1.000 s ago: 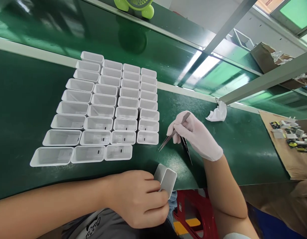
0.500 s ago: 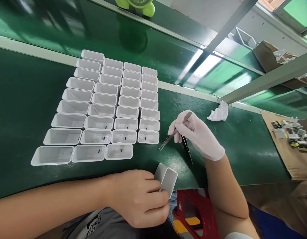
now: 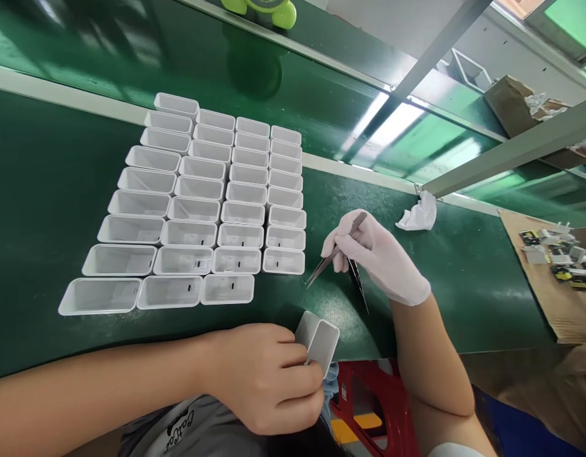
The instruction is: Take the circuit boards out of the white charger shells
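Bare, my left hand [image 3: 274, 381] grips a small white plastic box [image 3: 323, 343], tilted with its open end toward me, at the table's front edge. My right hand [image 3: 369, 251], in a white glove, is closed around metal tweezers [image 3: 325, 261], whose tips point down and left above the table. A second, dark pointed tool [image 3: 357, 285] shows below the gloved fingers; whether the hand grips it I cannot tell. Rows of open white boxes [image 3: 195, 209] stand left of the right hand, several with small dark marks inside.
The green table [image 3: 468, 279] has a crumpled white glove [image 3: 418, 212] near its back. Cardboard [image 3: 526, 279] at the right bears small white, black and yellow parts. A slanting metal post [image 3: 502, 152] rises behind. A red stool [image 3: 376, 406] is below the edge.
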